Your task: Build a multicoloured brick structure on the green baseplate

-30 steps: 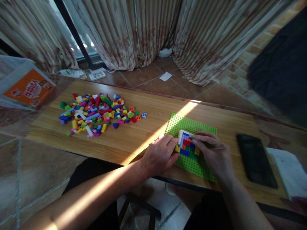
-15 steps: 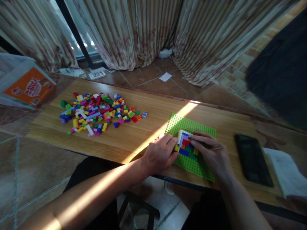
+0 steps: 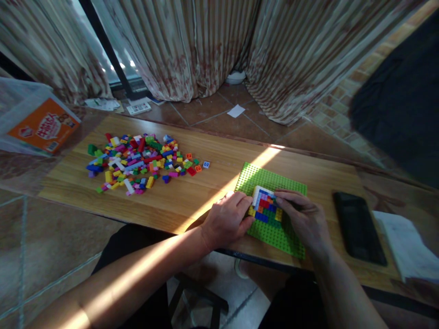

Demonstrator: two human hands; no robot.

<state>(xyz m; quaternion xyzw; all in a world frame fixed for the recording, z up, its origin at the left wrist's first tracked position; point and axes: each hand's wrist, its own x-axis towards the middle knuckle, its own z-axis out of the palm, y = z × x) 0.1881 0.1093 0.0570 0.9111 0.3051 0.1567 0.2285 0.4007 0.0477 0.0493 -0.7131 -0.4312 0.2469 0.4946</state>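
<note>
A low build of small toy bricks [image 3: 263, 205] sits on a green studded baseplate [image 3: 291, 237]. It has white bricks along its far and left edges, with red, blue, orange, green and yellow ones inside. My left hand [image 3: 229, 217] holds the build at its left side, fingers bent against the white edge and thumb lower down. At the right edge of the build, my right hand [image 3: 303, 217] has its thumb and fingertips pinched together. Whatever lies between those fingertips is too small and hidden to make out.
A heap of loose coloured bricks [image 3: 137, 160] covers the table's [image 3: 199, 201] left part. A black phone [image 3: 358, 226] and white paper [image 3: 401, 242] lie at the right. A clear plastic tub [image 3: 20, 91] with an orange label stands far left. Curtains [image 3: 164, 50] hang beyond the table.
My right fingertips have shifted slightly right, uncovering more of the build's right side. My left hand keeps its place against the build.
</note>
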